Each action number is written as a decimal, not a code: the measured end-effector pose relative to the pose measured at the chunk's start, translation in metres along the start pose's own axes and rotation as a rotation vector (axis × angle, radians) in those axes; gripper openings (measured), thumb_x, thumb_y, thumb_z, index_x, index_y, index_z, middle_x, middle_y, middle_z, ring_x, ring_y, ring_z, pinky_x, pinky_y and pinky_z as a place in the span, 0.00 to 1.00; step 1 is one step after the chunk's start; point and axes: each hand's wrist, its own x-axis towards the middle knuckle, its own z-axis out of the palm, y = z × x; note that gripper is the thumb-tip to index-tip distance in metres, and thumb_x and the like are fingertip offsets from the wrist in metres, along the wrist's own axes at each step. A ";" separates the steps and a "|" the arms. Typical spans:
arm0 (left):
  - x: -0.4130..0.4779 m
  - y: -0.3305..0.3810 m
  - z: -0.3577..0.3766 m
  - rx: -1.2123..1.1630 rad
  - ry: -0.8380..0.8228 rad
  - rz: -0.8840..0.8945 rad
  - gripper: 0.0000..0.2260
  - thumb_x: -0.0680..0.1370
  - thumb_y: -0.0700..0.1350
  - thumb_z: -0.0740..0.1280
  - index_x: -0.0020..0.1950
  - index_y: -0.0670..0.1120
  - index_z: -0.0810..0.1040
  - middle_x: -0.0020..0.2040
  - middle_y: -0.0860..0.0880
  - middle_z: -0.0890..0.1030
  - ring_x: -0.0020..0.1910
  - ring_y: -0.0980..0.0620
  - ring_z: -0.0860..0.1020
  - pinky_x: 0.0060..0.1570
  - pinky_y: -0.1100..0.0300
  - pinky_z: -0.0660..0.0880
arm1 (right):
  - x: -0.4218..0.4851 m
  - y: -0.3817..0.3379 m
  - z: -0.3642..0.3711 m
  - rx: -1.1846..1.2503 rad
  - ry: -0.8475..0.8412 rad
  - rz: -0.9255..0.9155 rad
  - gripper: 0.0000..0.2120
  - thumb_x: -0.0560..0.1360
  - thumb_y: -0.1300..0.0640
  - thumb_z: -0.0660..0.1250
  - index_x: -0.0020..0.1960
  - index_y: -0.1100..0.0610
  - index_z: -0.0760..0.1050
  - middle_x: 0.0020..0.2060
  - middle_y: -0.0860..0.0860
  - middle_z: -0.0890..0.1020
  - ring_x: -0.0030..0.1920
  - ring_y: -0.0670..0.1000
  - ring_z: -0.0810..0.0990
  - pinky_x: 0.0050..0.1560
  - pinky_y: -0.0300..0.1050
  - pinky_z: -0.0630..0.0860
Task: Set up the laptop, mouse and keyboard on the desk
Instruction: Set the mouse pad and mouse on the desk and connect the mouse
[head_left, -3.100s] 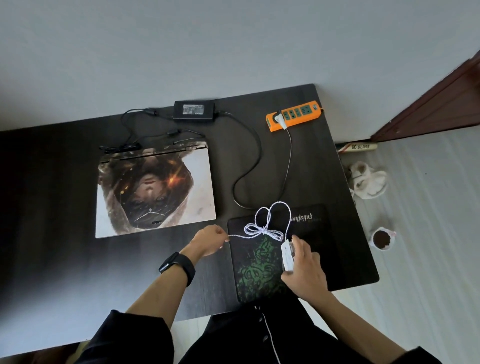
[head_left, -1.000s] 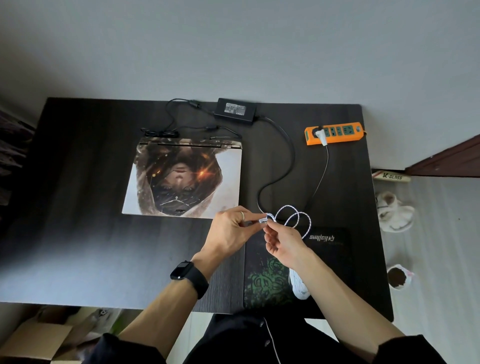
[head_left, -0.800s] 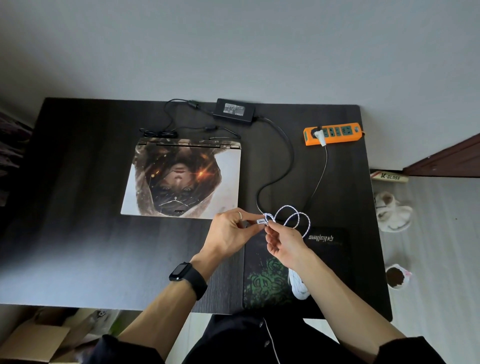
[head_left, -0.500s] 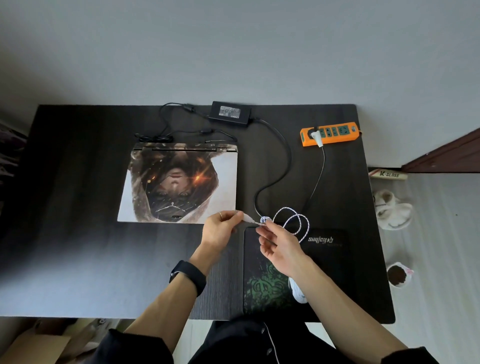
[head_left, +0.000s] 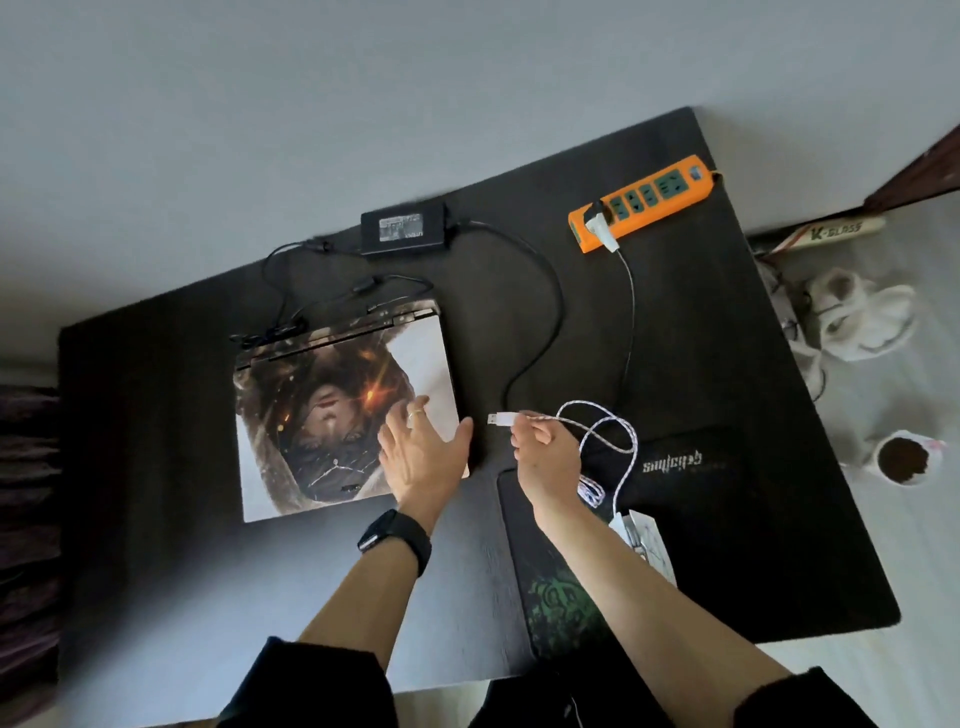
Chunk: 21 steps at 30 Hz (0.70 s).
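A closed laptop (head_left: 311, 415) with a printed picture on its lid lies on the dark desk (head_left: 156, 519). My left hand (head_left: 421, 452) rests flat on the lid's near right corner, fingers spread. My right hand (head_left: 545, 457) pinches the white USB plug (head_left: 503, 418) of the braided mouse cable (head_left: 618, 436), with the plug pointing at the laptop's right side, a short gap away. The white mouse (head_left: 647, 540) lies on the black and green mouse pad (head_left: 675, 545), partly hidden by my right forearm. No keyboard shows.
A black power brick (head_left: 405, 228) sits at the desk's far edge, its cables running to the laptop's back and across the desk. An orange power strip (head_left: 644, 200) lies at the far right. On the floor to the right are white slippers (head_left: 857, 317) and a small cup (head_left: 901, 460).
My left hand let go of the cable and moved onto the laptop lid. My right hand now holds the plug alone and has carried it toward the laptop's right side. The camera tilted.
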 end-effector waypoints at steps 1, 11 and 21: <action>0.011 0.002 0.003 0.085 0.034 0.035 0.35 0.72 0.63 0.67 0.75 0.51 0.62 0.75 0.46 0.61 0.75 0.42 0.58 0.71 0.44 0.60 | 0.009 -0.003 0.002 -0.062 0.007 -0.025 0.07 0.80 0.52 0.66 0.46 0.53 0.79 0.41 0.51 0.84 0.47 0.53 0.82 0.54 0.50 0.77; 0.055 0.016 0.037 0.308 0.051 0.099 0.33 0.73 0.57 0.67 0.75 0.51 0.60 0.75 0.46 0.60 0.71 0.37 0.63 0.62 0.41 0.70 | 0.061 -0.012 0.022 -0.124 -0.160 -0.066 0.06 0.80 0.54 0.63 0.51 0.51 0.79 0.43 0.47 0.84 0.52 0.51 0.82 0.58 0.45 0.75; 0.055 0.007 0.038 0.216 0.120 0.106 0.35 0.71 0.60 0.68 0.76 0.59 0.61 0.76 0.52 0.63 0.72 0.44 0.60 0.67 0.43 0.66 | 0.083 0.000 0.036 -0.100 -0.177 -0.101 0.04 0.79 0.58 0.66 0.46 0.52 0.79 0.33 0.43 0.83 0.32 0.45 0.84 0.45 0.50 0.81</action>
